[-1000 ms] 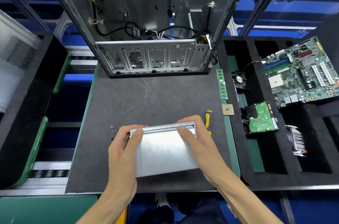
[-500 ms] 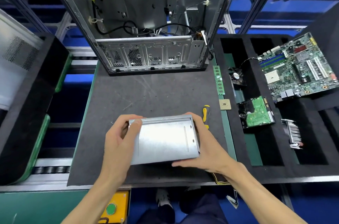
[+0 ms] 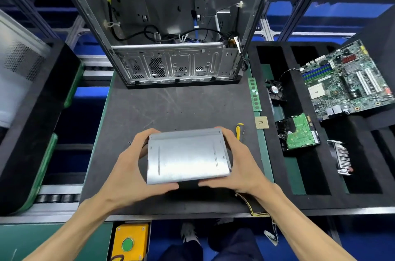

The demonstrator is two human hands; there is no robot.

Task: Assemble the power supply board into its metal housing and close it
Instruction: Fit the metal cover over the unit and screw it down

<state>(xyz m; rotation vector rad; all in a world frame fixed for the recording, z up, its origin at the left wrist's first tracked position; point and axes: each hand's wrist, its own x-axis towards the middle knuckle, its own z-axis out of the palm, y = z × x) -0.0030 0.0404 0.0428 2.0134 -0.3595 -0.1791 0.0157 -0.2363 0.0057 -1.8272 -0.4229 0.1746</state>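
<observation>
A closed silver metal power supply housing (image 3: 187, 156) is held just above the dark mat near its front edge, plain lid facing up. My left hand (image 3: 132, 166) grips its left side, fingers curled over the far corner and thumb under the near edge. On the opposite side my right hand (image 3: 239, 164) grips it the same way. Yellow and black wires (image 3: 252, 207) trail from under the housing over the mat's front right edge. The board inside is hidden.
An open computer case (image 3: 175, 64) stands at the back of the mat (image 3: 171, 106). A yellow-handled screwdriver (image 3: 239, 131) lies right of the housing, small screws (image 3: 129, 142) to its left. Foam trays on the right hold a motherboard (image 3: 350, 81), hard drive (image 3: 299, 132), fan, RAM stick and CPU.
Both hands shifted from the top of the housing to its sides, thumbs now under the near edge. The housing turned level, its whole lid facing up.
</observation>
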